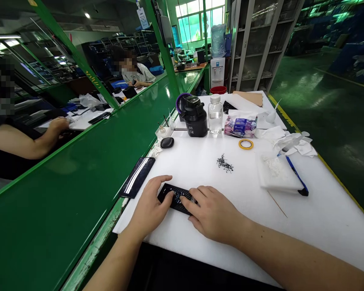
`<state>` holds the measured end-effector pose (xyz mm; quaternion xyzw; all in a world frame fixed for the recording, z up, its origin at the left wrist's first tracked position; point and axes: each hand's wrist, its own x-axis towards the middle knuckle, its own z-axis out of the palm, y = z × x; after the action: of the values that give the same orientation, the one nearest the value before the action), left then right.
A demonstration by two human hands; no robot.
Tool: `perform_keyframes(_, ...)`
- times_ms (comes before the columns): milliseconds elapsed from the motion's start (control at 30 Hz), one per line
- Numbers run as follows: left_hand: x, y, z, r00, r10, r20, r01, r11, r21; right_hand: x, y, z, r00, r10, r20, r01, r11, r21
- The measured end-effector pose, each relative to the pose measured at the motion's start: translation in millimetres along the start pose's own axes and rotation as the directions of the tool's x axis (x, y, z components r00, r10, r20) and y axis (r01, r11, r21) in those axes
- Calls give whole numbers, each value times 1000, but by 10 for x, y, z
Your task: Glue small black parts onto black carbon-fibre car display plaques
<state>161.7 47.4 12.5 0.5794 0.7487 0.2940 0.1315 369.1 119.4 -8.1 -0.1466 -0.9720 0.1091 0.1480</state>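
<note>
A small flat black perforated part lies on the white foam mat near the front edge. My left hand rests on its left end, fingers curled over it. My right hand presses down on its right end with bent fingers. A little pile of tiny dark pieces lies on the mat just beyond my right hand. A long glossy black strip sits to the left of my left hand at the mat's edge.
Farther back stand a black canister, a clear bottle, a printed packet, a yellow tape ring and a small black case. A white foam block and blue-handled tool lie right. A green conveyor runs left, people beyond it.
</note>
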Motion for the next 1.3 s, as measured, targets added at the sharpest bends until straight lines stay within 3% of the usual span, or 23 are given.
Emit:
perform_keyframes(100, 2, -7, 53, 986, -168, -10, 167, 983, -72, 2, -6, -6, 1000, 11, 10, -11, 1000, 5)
perform_keyframes(200, 0, -1, 87, 969, -248, 7, 246, 960, -131, 20, -16, -17, 1000, 20, 23, -20, 1000, 9)
perform_keyframes(467, -18, 42, 173, 980, -194, -45, 188, 976, -108, 48, 10, -45, 999, 29, 38, -30, 999, 27)
perform_keyframes(733, -39, 48, 189, 971, -236, -44, 229, 965, -128, -17, 50, -28, 1000, -8, 28, 7, 999, 44)
perform_keyframes(1300, 42, 39, 161, 951, -304, 52, 309, 933, -183, 3, 23, -35, 999, 31, 40, -34, 997, 69)
